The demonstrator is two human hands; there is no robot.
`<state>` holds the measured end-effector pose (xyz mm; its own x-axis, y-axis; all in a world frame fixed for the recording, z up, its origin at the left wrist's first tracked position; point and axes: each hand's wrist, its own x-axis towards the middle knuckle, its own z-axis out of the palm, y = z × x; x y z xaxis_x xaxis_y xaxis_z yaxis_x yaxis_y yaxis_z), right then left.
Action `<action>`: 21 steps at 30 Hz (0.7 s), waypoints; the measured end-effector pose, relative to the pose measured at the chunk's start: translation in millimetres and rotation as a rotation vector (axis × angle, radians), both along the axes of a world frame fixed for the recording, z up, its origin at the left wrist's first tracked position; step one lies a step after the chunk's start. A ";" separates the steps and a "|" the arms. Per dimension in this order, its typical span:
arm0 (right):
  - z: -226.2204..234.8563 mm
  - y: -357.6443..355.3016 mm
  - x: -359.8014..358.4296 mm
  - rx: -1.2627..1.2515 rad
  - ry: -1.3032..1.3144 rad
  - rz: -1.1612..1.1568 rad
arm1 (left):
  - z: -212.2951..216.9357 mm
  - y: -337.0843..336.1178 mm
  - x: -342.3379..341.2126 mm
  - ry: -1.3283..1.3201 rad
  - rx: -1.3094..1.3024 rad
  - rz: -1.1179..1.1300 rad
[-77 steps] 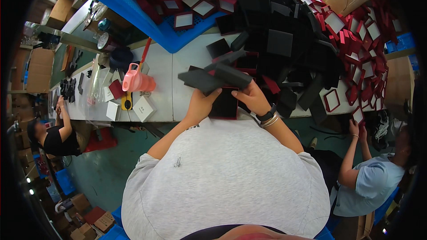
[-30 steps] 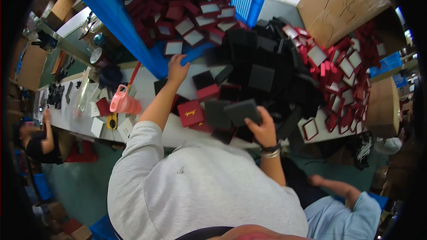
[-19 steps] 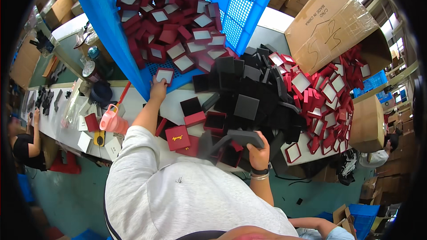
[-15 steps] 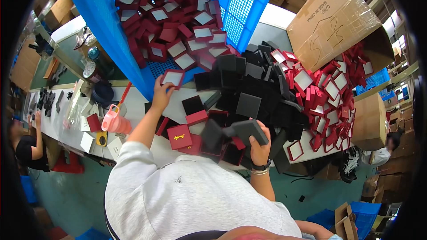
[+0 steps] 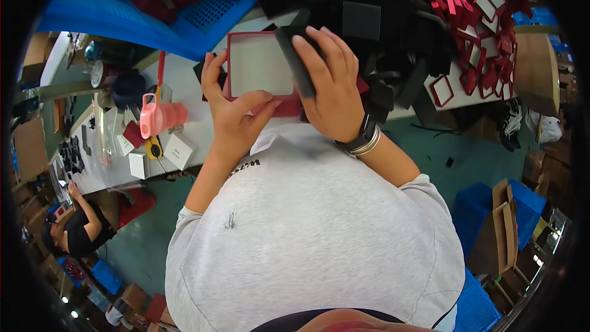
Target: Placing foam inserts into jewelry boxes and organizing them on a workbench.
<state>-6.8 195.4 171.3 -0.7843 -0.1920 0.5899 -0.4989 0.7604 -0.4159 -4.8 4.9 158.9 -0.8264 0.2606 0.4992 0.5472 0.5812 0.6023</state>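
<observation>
A long white tabletop [image 5: 184, 86] runs across the upper half of the view. On its right part lies a large heap of black foam squares [image 5: 381, 18], with a pile of red box trays [image 5: 473, 0] just beyond it. On its left part sit a pink jug [image 5: 157, 117], a yellow tape measure [image 5: 153, 146], small white boxes [image 5: 178, 150] and a blue crate [image 5: 153, 12] holding red trays.
</observation>
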 end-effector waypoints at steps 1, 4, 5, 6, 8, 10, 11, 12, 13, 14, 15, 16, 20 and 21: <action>-3.8 -2.1 5.4 0.013 -0.080 0.062 | 1.6 -2.8 2.5 0.038 -0.039 -0.015; -10.7 -17.6 25.2 -0.244 -0.323 0.169 | -8.7 1.4 20.3 0.037 0.035 -0.101; -13.4 -14.7 26.6 -0.214 -0.351 0.195 | -8.0 2.4 22.5 0.065 0.034 -0.115; -11.3 -14.5 30.7 -0.214 -0.349 0.198 | -8.9 1.5 26.7 0.068 0.033 -0.112; -6.2 -14.0 36.4 -0.278 -0.304 0.265 | -10.3 -2.1 29.0 0.047 0.080 -0.126; -6.2 -6.8 37.0 -0.332 -0.308 0.308 | -9.7 -7.5 29.5 0.057 0.144 -0.145; -3.3 -3.2 37.4 -0.526 -0.396 0.378 | -9.3 -10.8 30.6 -0.023 0.235 -0.139; -1.2 0.5 38.3 -0.719 -0.481 0.448 | -9.0 -13.6 30.8 -0.101 0.326 -0.133; -1.2 3.4 41.4 -1.005 -0.659 0.486 | -6.4 -18.2 29.5 -0.099 0.317 -0.155; -1.7 5.8 42.1 -1.002 -0.652 0.483 | -5.7 -20.0 30.1 -0.095 0.319 -0.160; -2.1 9.9 41.3 -1.032 -0.647 0.520 | -4.3 -19.9 30.2 -0.124 0.397 -0.201; -2.6 12.0 42.0 -1.063 -0.640 0.557 | -2.7 -19.8 30.9 -0.153 0.473 -0.243; 8.7 0.4 50.4 -0.494 -0.145 0.220 | -3.9 -23.5 28.5 -0.077 0.275 -0.326; 14.9 -7.0 52.6 -0.355 -0.122 0.150 | -12.3 -26.5 26.6 -0.075 0.250 -0.298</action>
<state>45.8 188.4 186.2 -0.8313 -0.1105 0.5447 -0.5242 0.4813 -0.7025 21.9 -21.6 146.6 -0.7694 0.3726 0.5188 0.6190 0.2344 0.7496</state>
